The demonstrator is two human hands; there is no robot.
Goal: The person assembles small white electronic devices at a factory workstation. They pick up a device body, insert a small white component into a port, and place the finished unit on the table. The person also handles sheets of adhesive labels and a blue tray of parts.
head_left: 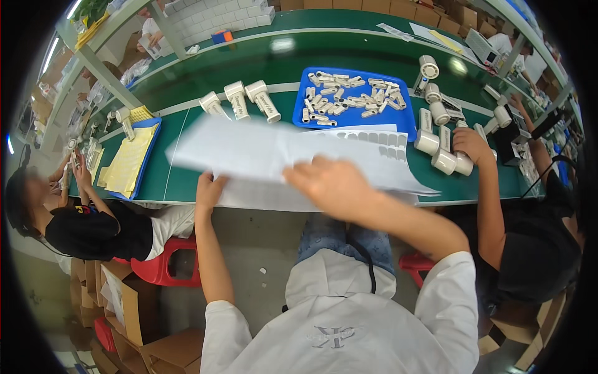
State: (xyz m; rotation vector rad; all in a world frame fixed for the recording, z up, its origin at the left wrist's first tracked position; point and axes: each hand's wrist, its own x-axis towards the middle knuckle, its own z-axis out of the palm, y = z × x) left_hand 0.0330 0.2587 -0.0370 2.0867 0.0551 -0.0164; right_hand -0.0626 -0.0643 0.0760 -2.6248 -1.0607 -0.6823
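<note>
Along near edge of green table, white sheets, partly blurred, left hand at their near left edge, right hand blurred over middle, grip of fingers unclear on both, blue tray of small parts just beyond, pale devices to either side.

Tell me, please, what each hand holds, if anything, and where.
Right hand: apparently a white paper sheet, by its near edge. Left hand: at the paper, grip unclear.
</note>
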